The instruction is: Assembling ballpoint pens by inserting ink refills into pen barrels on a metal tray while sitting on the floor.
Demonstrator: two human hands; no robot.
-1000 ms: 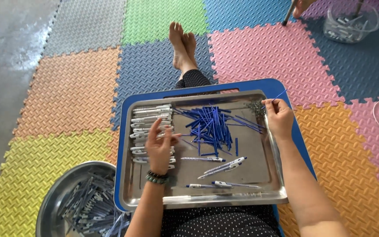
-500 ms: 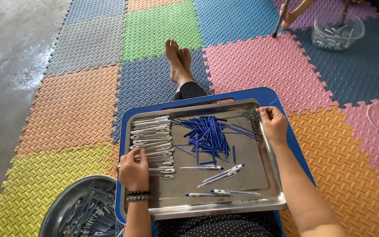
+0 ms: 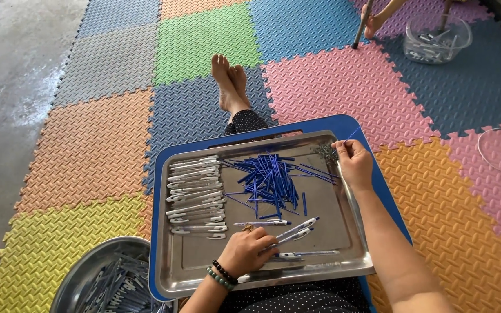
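Hands [image 3: 247, 250] [image 3: 354, 164] inside tray [image 3: 273, 278] rim

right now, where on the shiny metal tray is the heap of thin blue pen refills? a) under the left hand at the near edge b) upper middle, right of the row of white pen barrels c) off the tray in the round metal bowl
b: the heap of thin blue pen refills lies in the upper middle of the shiny metal tray, just right of the row of white pen barrels, away from the left hand.
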